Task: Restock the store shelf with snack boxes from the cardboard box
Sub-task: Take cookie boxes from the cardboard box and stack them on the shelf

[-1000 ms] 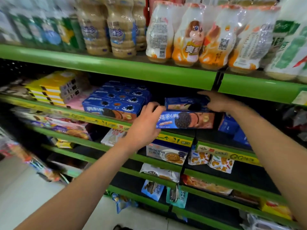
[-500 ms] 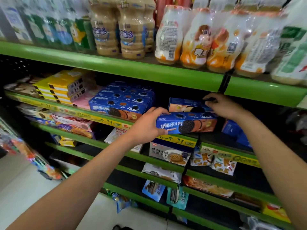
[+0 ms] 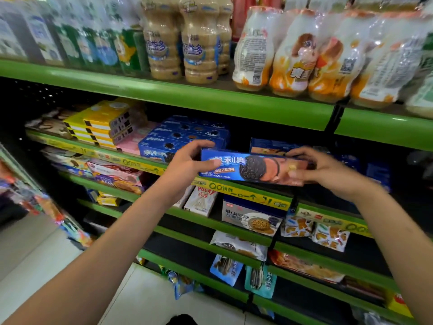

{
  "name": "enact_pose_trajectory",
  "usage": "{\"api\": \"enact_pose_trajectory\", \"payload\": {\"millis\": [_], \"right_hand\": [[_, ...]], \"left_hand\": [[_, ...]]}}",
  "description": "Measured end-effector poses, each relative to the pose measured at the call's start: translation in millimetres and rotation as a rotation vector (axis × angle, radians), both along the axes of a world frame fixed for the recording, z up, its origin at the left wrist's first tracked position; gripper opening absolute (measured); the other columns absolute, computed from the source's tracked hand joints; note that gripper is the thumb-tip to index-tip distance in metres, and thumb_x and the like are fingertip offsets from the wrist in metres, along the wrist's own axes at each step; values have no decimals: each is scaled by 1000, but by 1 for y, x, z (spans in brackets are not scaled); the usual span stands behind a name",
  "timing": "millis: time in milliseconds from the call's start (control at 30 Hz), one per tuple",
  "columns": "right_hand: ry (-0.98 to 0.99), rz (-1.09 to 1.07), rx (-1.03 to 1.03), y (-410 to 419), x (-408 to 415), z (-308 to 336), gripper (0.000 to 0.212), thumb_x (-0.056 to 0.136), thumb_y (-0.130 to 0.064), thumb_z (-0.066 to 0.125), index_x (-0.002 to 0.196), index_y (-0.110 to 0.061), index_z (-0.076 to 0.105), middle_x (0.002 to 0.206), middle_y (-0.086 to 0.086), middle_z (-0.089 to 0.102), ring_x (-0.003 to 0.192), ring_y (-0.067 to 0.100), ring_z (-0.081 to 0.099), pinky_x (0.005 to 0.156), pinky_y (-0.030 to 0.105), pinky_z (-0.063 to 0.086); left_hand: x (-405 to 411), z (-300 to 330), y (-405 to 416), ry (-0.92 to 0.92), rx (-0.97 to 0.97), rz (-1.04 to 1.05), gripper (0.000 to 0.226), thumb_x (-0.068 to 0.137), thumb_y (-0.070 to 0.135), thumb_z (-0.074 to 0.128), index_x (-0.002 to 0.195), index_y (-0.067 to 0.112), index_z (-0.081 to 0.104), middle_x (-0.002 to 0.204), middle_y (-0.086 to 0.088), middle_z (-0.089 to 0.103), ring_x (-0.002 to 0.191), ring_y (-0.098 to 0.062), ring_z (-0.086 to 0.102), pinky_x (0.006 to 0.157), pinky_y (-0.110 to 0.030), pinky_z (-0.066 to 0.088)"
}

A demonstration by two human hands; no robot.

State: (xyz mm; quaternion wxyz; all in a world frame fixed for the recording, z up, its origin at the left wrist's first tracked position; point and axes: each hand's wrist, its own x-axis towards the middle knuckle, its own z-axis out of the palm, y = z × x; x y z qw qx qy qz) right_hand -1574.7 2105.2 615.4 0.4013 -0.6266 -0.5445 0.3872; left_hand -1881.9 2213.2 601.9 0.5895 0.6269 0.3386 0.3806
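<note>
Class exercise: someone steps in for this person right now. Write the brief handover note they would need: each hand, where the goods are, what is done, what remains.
Left hand: grips the left end of the blue cookie box.
Right hand: grips its right end.
The box is held level at the front edge of the second shelf, in front of another blue box; whether it rests on the shelf is unclear.
Done: a stack of blue boxes sits to the left.
Left: seat this box. The cardboard box is not in view.

You've got two hands point(image 3: 187, 165) in view, one blue cookie box point(image 3: 253, 168) held, four stacked yellow boxes point(image 3: 103, 124) at ten o'clock.
</note>
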Motion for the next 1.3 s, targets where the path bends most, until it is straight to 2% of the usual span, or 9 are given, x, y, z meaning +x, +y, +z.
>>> {"api": "enact_pose_trajectory", "payload": {"millis": [100, 333, 467, 567, 667, 833, 1033, 1167, 1300], "right_hand": [[272, 9, 95, 8, -25, 0, 43, 69, -21, 73, 110, -26, 62, 109, -1, 62, 82, 9, 71, 62, 29, 60], [433, -21, 215, 54, -90, -15, 51, 63, -16, 77, 111, -23, 61, 101, 2, 65, 82, 9, 71, 63, 26, 58], [416, -97, 311, 81, -121, -16, 53, 63, -16, 78, 111, -28, 61, 102, 0, 68, 88, 8, 70, 67, 23, 57], [372, -192, 363, 97, -140, -15, 43, 73, -7, 76, 108, -29, 63, 96, -9, 70, 83, 1, 68, 61, 18, 54], [369, -258, 383, 108, -156, -15, 37, 82, 0, 70, 105, -28, 64, 85, -17, 74, 79, -2, 67, 59, 15, 50], [386, -351, 410, 115, -173, -21, 39, 78, 1, 71, 106, -27, 65, 94, -6, 70, 82, 0, 68, 65, 14, 51], [352, -417, 410, 116, -182, -38, 46, 77, -1, 74, 111, -30, 66, 96, -9, 72, 91, 7, 68, 78, 22, 54], [336, -447, 401, 115, -184, -36, 47, 64, -18, 80, 106, -36, 70, 98, -11, 75, 98, 8, 69, 81, 22, 54], [335, -442, 378, 113, -185, -34, 51, 57, -32, 85, 105, -40, 71, 105, -11, 74, 103, 11, 69, 83, 23, 54]], "left_hand": [[-26, 2, 1, -152, -92, 79, 39, 73, 17, 77, 110, 24, 68, 114, -8, 68, 109, -26, 63, 97, -46, 46], [-91, 4, 34, -178, -16, 223, 33, 84, 3, 67, 112, 19, 64, 100, 1, 74, 92, -16, 70, 82, -29, 54], [-117, 11, 68, -89, 70, 241, 32, 84, 12, 67, 106, 35, 70, 103, 8, 74, 100, -12, 67, 91, -29, 50], [-126, 14, 94, -64, 91, 211, 32, 90, 13, 64, 115, 33, 61, 104, 11, 75, 103, -8, 67, 93, -24, 50], [-133, 18, 117, -13, 104, 137, 32, 96, 11, 57, 125, 24, 54, 105, 11, 75, 101, -7, 69, 84, -19, 53], [-141, 16, 149, 45, 108, 61, 44, 98, 14, 57, 141, 12, 50, 121, 0, 70, 115, -16, 64, 103, -35, 48], [-144, -5, 163, 94, 131, 16, 45, 97, 21, 59, 141, 25, 51, 126, 9, 66, 112, -1, 62, 78, -9, 49], [-142, -8, 166, 59, 111, 32, 41, 97, 17, 59, 137, 24, 54, 119, 7, 68, 98, 3, 67, 67, -8, 49], [-141, -9, 163, 32, 92, 29, 42, 98, 10, 56, 140, 17, 50, 114, 8, 69, 91, 2, 69, 67, -13, 52]]}}
